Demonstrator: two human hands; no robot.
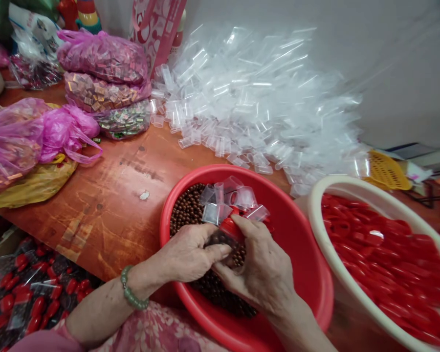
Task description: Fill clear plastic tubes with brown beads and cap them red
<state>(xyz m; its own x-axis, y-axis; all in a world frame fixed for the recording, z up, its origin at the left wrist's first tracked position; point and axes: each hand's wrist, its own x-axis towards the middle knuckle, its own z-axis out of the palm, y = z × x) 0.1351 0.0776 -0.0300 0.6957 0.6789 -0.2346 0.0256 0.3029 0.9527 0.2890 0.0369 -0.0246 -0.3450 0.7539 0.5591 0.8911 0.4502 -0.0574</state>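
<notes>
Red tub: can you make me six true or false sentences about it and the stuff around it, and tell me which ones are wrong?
1. The red tub has brown beads in it. True.
2. The left hand and right hand are holding a small container together. True.
3. The green bracelet is on the right arm. False: it is on the left arm.
4. The white tub holds blue pieces. False: it holds red pieces.
5. The big pile of clear tubes is on the table. True.
6. The white tub is inside the red tub. False: it is beside it.
</notes>
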